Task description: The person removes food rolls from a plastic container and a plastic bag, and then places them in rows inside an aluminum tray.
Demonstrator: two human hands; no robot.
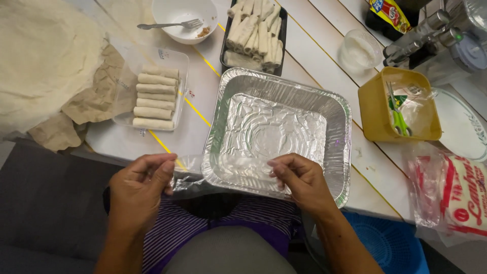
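Both hands, left (pixel 138 190) and right (pixel 299 178), pinch a clear film (pixel 195 175) stretched between them over the foil tray's (pixel 284 83) near edge at the table's (pixel 314 45) near edge.

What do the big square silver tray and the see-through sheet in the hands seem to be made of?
The square silver tray looks like thin aluminium foil: shiny, crinkled, with a rolled rim. The see-through sheet, pinched by the left hand and right hand, appears to be thin clear plastic film.

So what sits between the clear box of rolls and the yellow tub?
The empty foil tray, in the head view; the hands hold clear plastic film at its near edge.
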